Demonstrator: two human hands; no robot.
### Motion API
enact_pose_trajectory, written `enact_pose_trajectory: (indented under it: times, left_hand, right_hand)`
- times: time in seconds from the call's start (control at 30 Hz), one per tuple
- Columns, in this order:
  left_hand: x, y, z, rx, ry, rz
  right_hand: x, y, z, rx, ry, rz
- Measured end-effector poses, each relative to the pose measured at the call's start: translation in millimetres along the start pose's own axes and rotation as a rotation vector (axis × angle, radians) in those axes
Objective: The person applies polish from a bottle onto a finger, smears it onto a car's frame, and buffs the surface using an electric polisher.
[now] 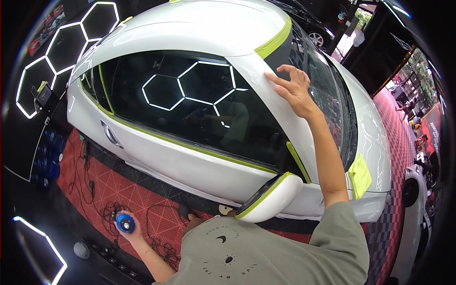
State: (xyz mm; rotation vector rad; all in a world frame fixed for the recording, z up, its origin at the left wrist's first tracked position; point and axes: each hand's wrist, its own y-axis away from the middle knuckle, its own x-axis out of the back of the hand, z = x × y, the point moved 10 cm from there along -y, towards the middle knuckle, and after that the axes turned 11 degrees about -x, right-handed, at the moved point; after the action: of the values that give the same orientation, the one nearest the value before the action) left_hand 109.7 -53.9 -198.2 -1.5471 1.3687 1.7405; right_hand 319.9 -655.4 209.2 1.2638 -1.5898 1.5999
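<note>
My right hand (pixel 292 90) reaches up to the white front roof pillar (pixel 266 90) of a white car, with a fingertip at or close to the paint. Its fingers are apart and partly bent, and nothing shows in them. Low and to the left, away from the car, my left hand (pixel 135 231) is closed around a blue round-ended thing (pixel 124 222) with a dark ring and a pale centre; its exact kind is not clear. Below my right hand is the dark side window (pixel 190 102), edged with yellow-green tape (pixel 187 147).
A white side mirror (pixel 273 202) sticks out close to my body. A yellow-green cloth (pixel 360 176) lies on the front of the car. Black cables (pixel 159 251) trail over the red tiled floor (pixel 128 183). Blue water bottles (pixel 47 159) stand at left; another car (pixel 411 228) is at right.
</note>
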Motion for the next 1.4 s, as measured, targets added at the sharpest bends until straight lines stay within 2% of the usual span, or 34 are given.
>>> enact_pose_trajectory:
  times: [0.03,0.13,0.2,0.27,0.33,0.4,0.47,0.53,0.63,0.73,0.87,0.93,1.07,1.27,1.33,1.4]
  left_hand:
    - [4,-1,11,-0.044,0.023,-0.007]
    - [18,2,34,-0.150,0.028,-0.007]
    - [23,5,40,-0.212,-0.024,0.087]
    - [20,5,38,-0.211,0.001,0.090]
    - [10,3,33,-0.136,0.021,-0.021]
    - [7,3,36,-0.172,0.025,-0.020]
    - [4,5,28,-0.094,0.068,-0.078]
    - [10,6,35,-0.133,0.051,-0.060]
    - [25,-4,43,-0.197,0.059,0.093]
    - [15,-6,39,-0.225,0.015,0.035]
    - [3,-7,28,-0.165,-0.015,-0.012]
    - [6,-11,25,-0.108,0.081,-0.024]
    - [12,-7,24,-0.123,0.045,0.038]
    - [14,-11,35,-0.109,0.051,0.025]
    - [15,-9,33,-0.052,0.017,0.014]
    - [12,-9,33,-0.056,0.032,0.045]
  right_hand:
    - [1,7,-2,0.030,-0.129,-0.033]
    - [11,8,-13,0.086,-0.172,0.015]
    - [8,-4,-20,0.110,-0.072,0.042]
    - [6,-13,-38,0.256,0.203,0.154]
    - [0,-14,-39,0.278,0.242,0.121]
    - [-9,-4,-43,0.359,0.312,0.008]
    - [-5,3,-45,0.416,0.310,-0.022]
    - [14,2,-49,0.378,0.099,0.026]
    - [18,-22,-60,0.381,0.192,0.103]
    - [7,-46,-69,0.390,0.287,0.142]
    - [-10,-49,-63,0.339,0.384,0.036]
    - [7,-46,-48,0.280,0.121,-0.001]
    - [17,-51,-15,0.128,0.148,0.170]
    - [9,7,-3,0.070,0.160,0.174]
    - [-10,42,-2,0.050,0.286,0.100]
    - [-12,73,-7,0.040,0.340,0.132]
